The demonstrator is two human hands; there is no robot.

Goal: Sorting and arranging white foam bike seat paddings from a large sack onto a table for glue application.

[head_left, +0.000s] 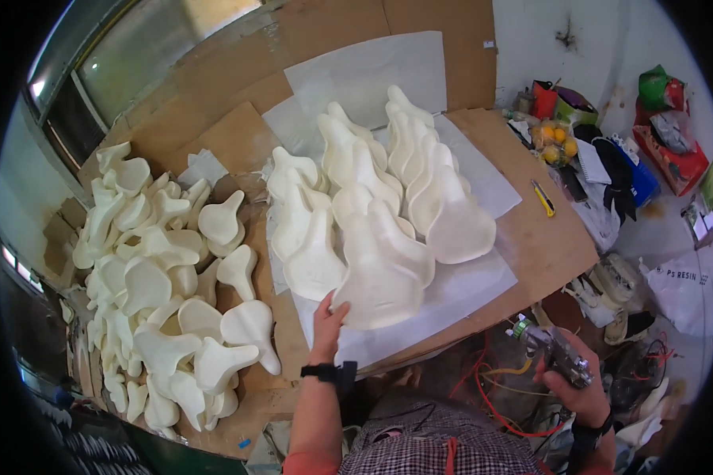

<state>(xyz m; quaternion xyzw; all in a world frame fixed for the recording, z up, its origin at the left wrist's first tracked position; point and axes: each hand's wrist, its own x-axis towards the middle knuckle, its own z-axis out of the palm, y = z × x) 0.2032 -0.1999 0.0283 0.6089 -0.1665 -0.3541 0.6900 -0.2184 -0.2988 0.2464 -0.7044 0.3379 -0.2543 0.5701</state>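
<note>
Head view: left hand (326,331) gripping saddle (380,286); right hand (583,389) gripping sprayer (561,358).

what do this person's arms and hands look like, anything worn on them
The left hand and right hand wear no gloves. A black strap with a boxy dark piece circles the left wrist; a black band circles the right. A coral-red sleeve shows on the left arm.
</note>
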